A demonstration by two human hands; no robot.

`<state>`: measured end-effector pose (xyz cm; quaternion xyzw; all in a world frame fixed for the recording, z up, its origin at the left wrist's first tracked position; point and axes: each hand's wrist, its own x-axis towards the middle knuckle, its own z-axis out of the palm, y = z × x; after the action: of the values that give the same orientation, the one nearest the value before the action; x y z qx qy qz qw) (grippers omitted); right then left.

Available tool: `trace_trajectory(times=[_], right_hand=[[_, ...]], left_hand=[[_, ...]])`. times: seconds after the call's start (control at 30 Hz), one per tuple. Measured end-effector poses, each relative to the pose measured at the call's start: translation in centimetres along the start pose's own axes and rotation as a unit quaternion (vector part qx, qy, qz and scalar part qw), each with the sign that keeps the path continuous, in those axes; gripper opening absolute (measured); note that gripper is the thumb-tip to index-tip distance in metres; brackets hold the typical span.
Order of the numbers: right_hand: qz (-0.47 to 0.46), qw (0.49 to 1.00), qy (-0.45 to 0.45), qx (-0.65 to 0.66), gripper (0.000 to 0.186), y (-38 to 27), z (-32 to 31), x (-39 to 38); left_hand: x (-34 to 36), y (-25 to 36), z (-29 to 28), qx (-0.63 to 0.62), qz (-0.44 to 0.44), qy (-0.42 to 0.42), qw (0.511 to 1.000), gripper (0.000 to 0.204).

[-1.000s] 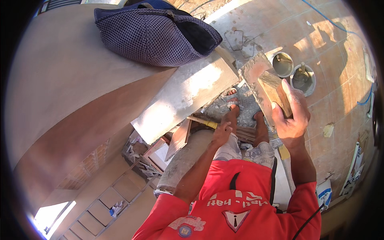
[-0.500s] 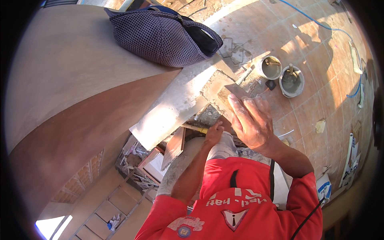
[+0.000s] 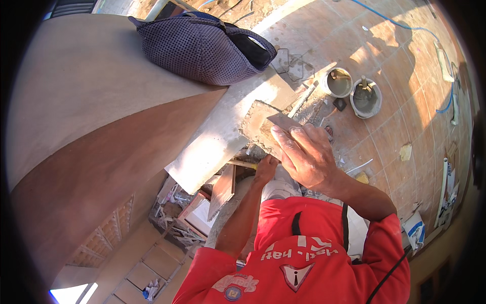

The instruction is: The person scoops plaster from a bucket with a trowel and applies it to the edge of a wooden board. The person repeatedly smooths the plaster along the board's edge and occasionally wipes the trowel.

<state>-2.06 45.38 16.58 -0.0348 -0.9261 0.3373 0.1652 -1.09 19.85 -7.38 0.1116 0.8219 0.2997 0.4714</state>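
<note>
some white lettering (image 3: 276, 256) crosses the shirt (image 3: 309, 220); right hand (image 3: 308, 156) grips float (image 3: 258, 121)

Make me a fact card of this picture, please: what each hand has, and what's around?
Right hand: holds the float by its handle
Left hand: at the yellow stick; can't tell if gripping
Buckets: two, grey stuff inside, sitting on the tiles
Bag: dark mesh, on the curved wall
Hose: blue
Shirt: red
</note>
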Motion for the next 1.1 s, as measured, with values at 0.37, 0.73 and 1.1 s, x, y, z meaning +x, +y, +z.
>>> trace_trajectory(times=[0.37,0.73,1.1], right_hand=[[0.004,0.999,0.042,-0.033,0.057,0.7,0.2,0.8],[0.026,0.996,0.06,-0.061,0.057,2.0,0.5,1.9],[0.043,0.995,0.06,-0.065,0.058,2.3,-0.7,2.3]], left_hand=[[-0.5,0.2,-1.1,-0.072,-0.082,-0.033,0.993,0.043],[-0.1,-1.5,-1.1,-0.047,-0.049,-0.013,0.998,0.044],[-0.8,-0.3,-1.6,-0.06,-0.059,-0.004,0.996,0.042]])
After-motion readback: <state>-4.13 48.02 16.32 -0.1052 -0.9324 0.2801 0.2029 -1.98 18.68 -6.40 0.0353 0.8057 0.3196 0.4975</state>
